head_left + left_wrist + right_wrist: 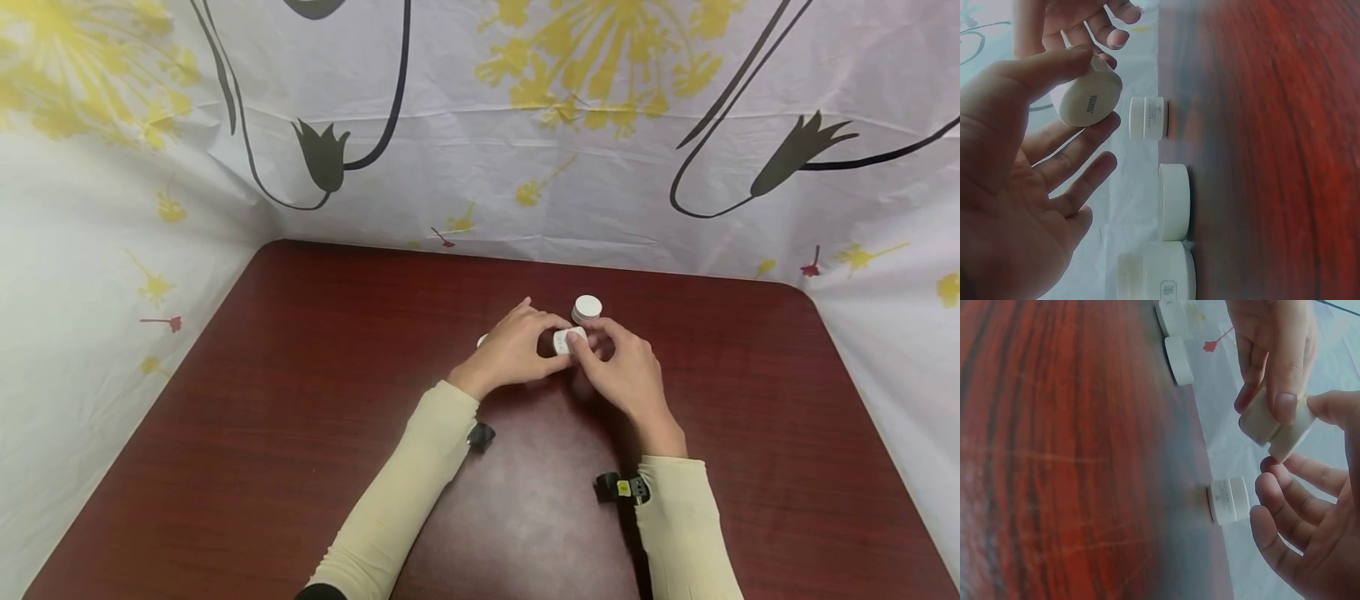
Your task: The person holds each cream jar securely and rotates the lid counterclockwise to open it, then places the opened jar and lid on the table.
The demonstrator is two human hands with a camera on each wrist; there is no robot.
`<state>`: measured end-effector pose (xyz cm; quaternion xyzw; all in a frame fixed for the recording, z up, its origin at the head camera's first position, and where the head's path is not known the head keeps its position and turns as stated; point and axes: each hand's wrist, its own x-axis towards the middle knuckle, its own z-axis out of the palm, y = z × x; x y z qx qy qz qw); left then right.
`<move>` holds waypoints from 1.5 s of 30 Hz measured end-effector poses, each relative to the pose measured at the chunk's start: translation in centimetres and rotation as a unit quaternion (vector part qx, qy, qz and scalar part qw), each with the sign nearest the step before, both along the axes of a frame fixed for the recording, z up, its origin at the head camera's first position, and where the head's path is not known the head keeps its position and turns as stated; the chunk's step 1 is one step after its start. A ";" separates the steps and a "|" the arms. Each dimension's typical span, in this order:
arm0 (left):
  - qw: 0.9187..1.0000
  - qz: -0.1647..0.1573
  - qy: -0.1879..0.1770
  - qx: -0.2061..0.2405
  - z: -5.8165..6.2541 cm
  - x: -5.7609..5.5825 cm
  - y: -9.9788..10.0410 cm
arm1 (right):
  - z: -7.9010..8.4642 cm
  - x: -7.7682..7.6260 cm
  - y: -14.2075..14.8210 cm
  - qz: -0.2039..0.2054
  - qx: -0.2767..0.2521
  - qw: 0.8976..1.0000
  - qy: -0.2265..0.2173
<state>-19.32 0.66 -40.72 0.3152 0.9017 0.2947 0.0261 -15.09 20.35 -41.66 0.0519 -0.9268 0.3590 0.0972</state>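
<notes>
Between the two hands, above the table, is a small white jar (pixel 560 342) held tilted, with small dark print on its end in the left wrist view. My left hand (pixel 517 343) pinches it between thumb and fingers. From the other side, my right hand (pixel 628 367) pinches its lid part (pixel 1292 434) between thumb and fingertips. A narrow gap shows at the seam between lid and jar body (pixel 1259 422) in the right wrist view. Just beyond the hands stands another small white jar (pixel 1149 119) with its lid on.
A loose white lid (pixel 1174 202) lies by a larger white jar (pixel 1170 272) whose neck shows uncovered; in the head view the left hand mostly hides them. The dark red table (pixel 315 333) meets a patterned cloth (pixel 450 183) at the back and sides.
</notes>
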 end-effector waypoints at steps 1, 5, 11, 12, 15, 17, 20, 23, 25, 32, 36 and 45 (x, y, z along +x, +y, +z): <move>1.000 0.001 -0.001 0.000 0.0 0.0 0.0 | 0.0 0.0 0.0 0.003 -0.003 1.000 0.002; 1.000 0.007 -0.002 -0.001 0.0 0.0 0.0 | 0.0 0.1 0.0 0.012 -0.012 1.000 0.004; 1.000 0.013 0.002 0.000 0.0 -0.1 -0.1 | 0.1 0.0 -0.1 0.030 -0.022 0.999 0.016; 1.000 0.014 0.002 0.000 0.0 -0.1 -0.1 | 0.1 0.0 -0.1 0.032 -0.023 0.999 0.020; 1.000 0.018 0.004 0.001 0.0 -0.1 -0.2 | 0.1 0.1 -0.1 0.035 -0.030 0.999 0.027; 1.000 0.022 -0.001 0.003 0.0 0.0 -0.3 | 0.1 0.1 -0.1 0.035 -0.034 0.998 0.032; 1.000 0.028 -0.010 0.001 0.0 0.2 -0.6 | 0.2 0.2 -0.2 0.031 -0.043 0.998 0.033; 0.999 0.038 -0.010 0.000 0.1 0.4 -1.0 | 0.1 0.2 -0.3 0.031 -0.050 0.998 0.032; 0.999 0.046 -0.008 0.002 0.2 0.4 -1.5 | 0.1 0.1 -0.5 0.032 -0.053 0.998 0.028; 0.998 0.061 -0.005 0.021 0.2 0.6 -3.1 | -0.3 -0.2 -1.4 0.047 -0.062 0.997 0.020; 0.997 0.069 -0.001 0.021 0.2 0.9 -4.1 | -0.5 -0.2 -1.9 0.064 -0.071 0.995 0.001; 0.995 0.095 0.015 -0.001 -0.4 1.8 -6.0 | -0.8 0.0 -3.4 0.098 -0.089 0.991 -0.030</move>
